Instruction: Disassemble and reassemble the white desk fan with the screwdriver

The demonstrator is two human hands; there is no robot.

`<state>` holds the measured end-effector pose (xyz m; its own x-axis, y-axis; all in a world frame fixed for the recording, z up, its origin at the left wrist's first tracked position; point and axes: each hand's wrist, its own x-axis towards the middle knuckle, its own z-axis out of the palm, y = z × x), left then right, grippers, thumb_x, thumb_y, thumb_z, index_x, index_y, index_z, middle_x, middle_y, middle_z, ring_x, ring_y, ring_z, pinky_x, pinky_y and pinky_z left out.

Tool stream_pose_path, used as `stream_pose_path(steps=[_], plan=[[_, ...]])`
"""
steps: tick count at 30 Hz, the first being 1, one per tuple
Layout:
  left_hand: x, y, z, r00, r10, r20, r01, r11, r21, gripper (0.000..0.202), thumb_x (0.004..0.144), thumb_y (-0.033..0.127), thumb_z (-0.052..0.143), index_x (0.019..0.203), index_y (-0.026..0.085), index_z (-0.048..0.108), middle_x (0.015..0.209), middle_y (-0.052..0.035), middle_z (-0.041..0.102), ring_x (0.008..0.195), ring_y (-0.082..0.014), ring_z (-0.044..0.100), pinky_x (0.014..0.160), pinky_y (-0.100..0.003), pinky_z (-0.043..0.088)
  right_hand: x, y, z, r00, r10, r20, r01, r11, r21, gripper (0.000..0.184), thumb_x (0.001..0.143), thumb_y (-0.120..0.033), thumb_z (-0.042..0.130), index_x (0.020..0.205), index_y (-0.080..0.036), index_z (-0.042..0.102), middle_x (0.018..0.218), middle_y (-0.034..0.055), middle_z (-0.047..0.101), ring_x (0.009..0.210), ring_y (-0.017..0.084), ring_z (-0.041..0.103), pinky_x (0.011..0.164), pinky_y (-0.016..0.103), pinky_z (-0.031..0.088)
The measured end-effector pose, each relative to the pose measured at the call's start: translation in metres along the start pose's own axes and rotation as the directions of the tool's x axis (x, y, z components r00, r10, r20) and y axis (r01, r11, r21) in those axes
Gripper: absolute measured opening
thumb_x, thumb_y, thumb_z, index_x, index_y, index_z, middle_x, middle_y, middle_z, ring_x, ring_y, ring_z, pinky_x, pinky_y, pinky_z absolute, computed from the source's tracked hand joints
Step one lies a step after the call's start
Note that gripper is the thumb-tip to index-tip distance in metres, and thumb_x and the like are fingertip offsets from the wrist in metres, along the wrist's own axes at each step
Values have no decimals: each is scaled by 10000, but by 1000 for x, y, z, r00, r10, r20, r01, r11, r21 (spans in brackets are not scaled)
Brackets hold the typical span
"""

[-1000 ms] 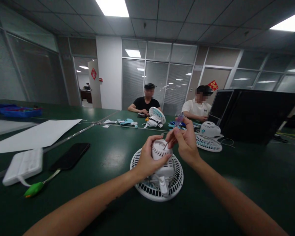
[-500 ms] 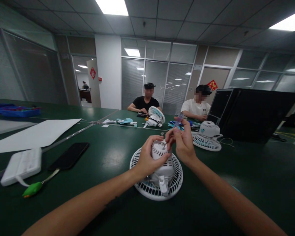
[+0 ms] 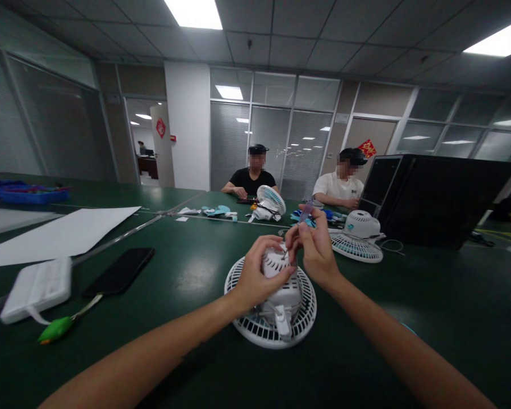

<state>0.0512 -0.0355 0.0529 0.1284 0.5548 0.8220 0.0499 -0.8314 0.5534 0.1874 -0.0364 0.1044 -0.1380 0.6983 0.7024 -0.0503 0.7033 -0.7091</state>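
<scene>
A white fan [image 3: 287,298] lies face down on the green table, its round grille under the motor housing. My left hand [image 3: 258,270] is wrapped round the top of the housing, thumb on the near side. Above the housing's right side, my right hand [image 3: 319,253] grips a screwdriver [image 3: 306,211] with a translucent purple handle. Its thin shaft slants down to the top of the housing; the exact spot the tip touches is too small to tell.
To the left lie a black phone [image 3: 119,271], a white power bank [image 3: 37,289] and white paper [image 3: 68,236]. Another fan [image 3: 360,238] lies right, beside a black computer case [image 3: 443,199]. Two people sit opposite near a third fan [image 3: 270,203]. A blue tray [image 3: 32,194] stands far left.
My hands stay almost in place on the fan and screwdriver. The screwdriver's handle has shifted very slightly. Across the table, a person's hand has moved a little to the left.
</scene>
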Motion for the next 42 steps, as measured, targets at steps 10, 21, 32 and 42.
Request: stream_pose_path(steps=[10,21,32,42], plan=[[-2,3,0,1000,11,3,-11,999,40,190,743,181,735,816,199,560,1072,-68,549,1116,-244,569,1019,-434,428,5,3,-4,999,17,-42,-14,998,63,373,933,-482,505,1179,-268,323,606,-121,559,354,66,512,347,153,411],[-1,3,0,1000,0,6,-1,999,46,164,752,186,726,818,205,578,1073,-63,539,1108,-239,563,1022,-434,433,3,1,-3,1000,28,2,-28,999,24,378,943,-477,492,1198,-260,316,623,-106,597,360,69,525,356,156,414],[-1,3,0,1000,14,-4,-14,999,48,183,741,170,738,816,198,574,1045,-57,531,1065,-230,564,1007,-438,439,4,1,-3,999,38,1,-38,999,34,388,937,-479,505,1194,-258,317,617,-109,586,352,70,523,342,156,407],[-1,3,0,1000,-2,3,2,999,43,178,748,191,729,807,204,562,1052,-60,536,1080,-233,556,993,-401,429,2,0,-2,999,-7,36,9,999,-42,377,946,-494,488,1191,-270,310,631,-102,584,361,71,528,343,167,411]])
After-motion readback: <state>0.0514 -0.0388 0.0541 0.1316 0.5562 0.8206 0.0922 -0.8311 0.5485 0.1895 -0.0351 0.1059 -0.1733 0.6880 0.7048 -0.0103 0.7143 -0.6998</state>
